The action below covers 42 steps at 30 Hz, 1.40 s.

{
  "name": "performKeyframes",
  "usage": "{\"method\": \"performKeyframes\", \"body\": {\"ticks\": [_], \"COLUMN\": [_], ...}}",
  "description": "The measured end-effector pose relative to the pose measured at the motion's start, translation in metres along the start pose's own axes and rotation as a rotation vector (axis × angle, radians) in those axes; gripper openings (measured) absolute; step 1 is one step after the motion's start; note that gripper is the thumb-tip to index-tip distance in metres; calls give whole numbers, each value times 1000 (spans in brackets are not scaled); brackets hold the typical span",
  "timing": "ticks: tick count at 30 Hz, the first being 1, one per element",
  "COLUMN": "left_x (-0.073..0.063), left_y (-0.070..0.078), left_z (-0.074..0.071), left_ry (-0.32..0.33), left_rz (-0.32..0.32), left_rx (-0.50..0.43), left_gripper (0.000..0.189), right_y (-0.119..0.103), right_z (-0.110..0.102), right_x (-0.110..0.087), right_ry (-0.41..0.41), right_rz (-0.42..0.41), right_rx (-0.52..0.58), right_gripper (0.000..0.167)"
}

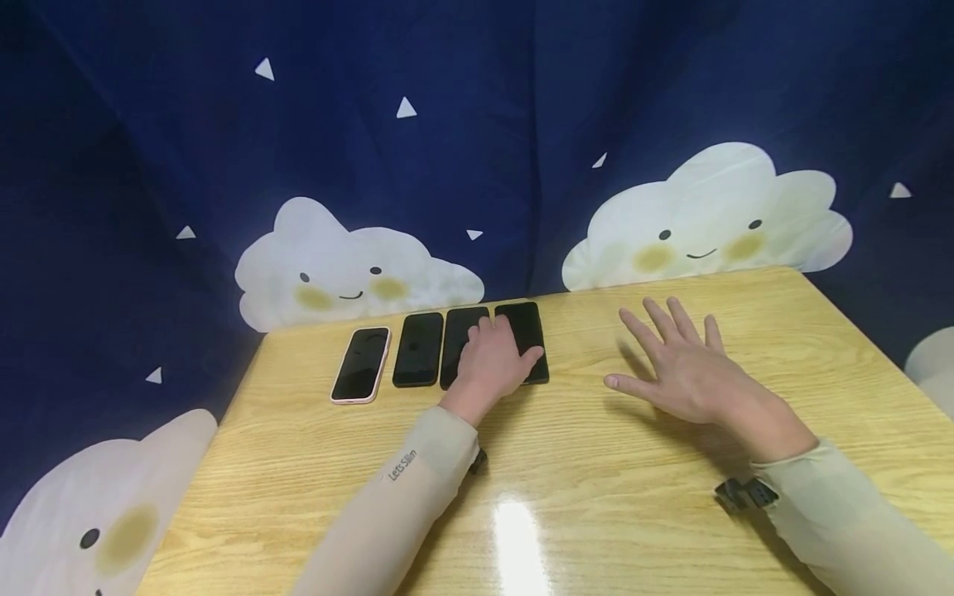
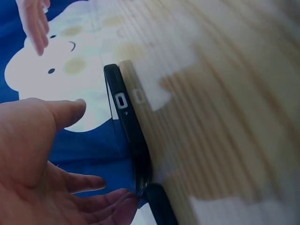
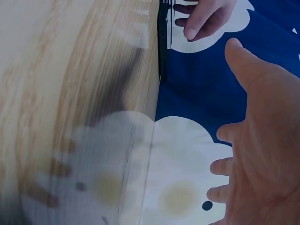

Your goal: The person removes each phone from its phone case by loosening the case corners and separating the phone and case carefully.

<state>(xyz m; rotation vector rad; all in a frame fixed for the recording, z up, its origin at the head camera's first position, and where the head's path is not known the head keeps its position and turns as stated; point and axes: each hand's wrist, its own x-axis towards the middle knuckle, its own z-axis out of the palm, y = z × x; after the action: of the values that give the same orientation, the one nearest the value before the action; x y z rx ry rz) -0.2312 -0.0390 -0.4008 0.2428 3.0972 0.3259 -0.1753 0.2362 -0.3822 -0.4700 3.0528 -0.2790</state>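
Phones lie side by side toward the back of the table: one with a dark screen and pale pink case (image 1: 360, 366), a black phone (image 1: 418, 350), a second black phone (image 1: 453, 343) and, rightmost, a third black phone (image 1: 532, 331). My left hand (image 1: 492, 360) is over the two rightmost phones and partly hides them. In the left wrist view, its fingertips are at the meeting ends of two black phones (image 2: 129, 122), thumb held apart. To the right, my right hand (image 1: 681, 377) hovers above the wood with fingers spread, holding nothing.
The light wooden table (image 1: 596, 505) ends at a dark blue curtain (image 1: 447, 50) printed with smiling clouds and white triangles. A black wrist device (image 1: 745, 494) sits at my right sleeve. Light glares off the table's near part.
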Motion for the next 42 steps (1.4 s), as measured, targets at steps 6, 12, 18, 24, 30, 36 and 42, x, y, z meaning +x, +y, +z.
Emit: {"method": "performKeyframes", "body": {"ticks": [6,12,18,24,30,36,42], "left_x": [9,16,22,25,27,27,30], "left_y": [13,26,36,42,43,34,18], "left_z": [5,4,1,1,2,5,4], "left_ry": [-51,-67,-73,-101,-102,-104,-82], "left_rz": [-75,-153,-225,-287,-311,-319,-272], "left_rx": [36,79,38,-70,-144,-279,-447], "left_gripper": [87,86,89,91,99,101,74], "right_y": [0,-1,-2,-1,-1,-3,-3], "right_z": [1,-1,-1,2,4,4,5], "right_x": [-1,0,0,0,-1,-2,-1], "right_ry": [2,-6,-6,7,12,-4,-18], "right_rz": [-6,-2,-8,-6,-5,-12,-17], "right_rx": [-11,-20,-13,1,5,0,-1], "right_gripper": [104,105,104,105,105,105,104]}}
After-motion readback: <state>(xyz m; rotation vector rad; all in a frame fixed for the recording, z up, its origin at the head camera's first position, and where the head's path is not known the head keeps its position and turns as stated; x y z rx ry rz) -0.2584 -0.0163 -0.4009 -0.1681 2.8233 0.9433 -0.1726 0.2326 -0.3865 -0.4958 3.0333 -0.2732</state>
